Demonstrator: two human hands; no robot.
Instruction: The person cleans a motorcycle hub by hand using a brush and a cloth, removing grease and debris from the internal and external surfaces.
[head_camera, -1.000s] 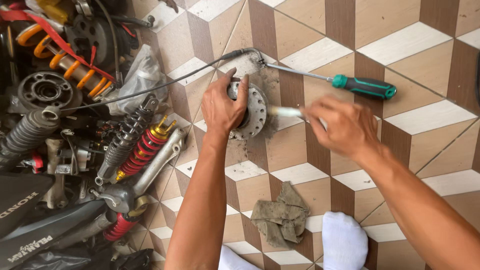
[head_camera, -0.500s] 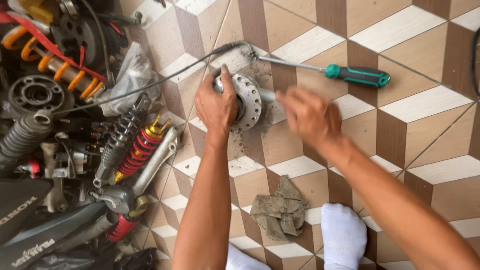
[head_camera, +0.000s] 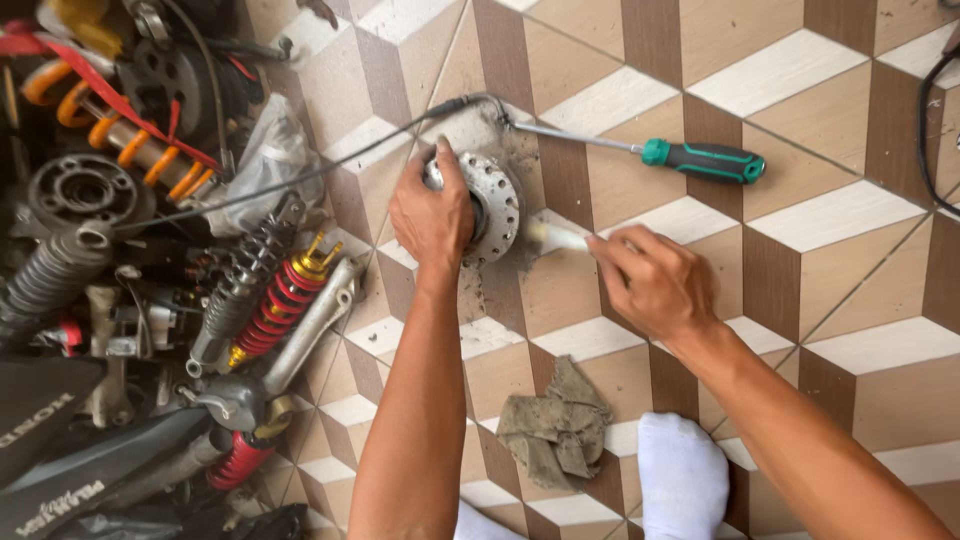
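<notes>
Head view: left hand (head_camera: 432, 215) clamps hub (head_camera: 490, 205) steady on tiles (head_camera: 820, 215) while right hand (head_camera: 650, 280), fingers closed, works brush (head_camera: 555, 236) against it.

The right hand (head_camera: 655, 285) has drawn back toward 4 o'clock from the round metal hub (head_camera: 487, 205), so the pale brush (head_camera: 555, 237) it holds now only meets the hub's 4 o'clock edge. The left hand (head_camera: 432, 215) has slid toward 9 o'clock across the hub, uncovering more of its drilled face.
</notes>
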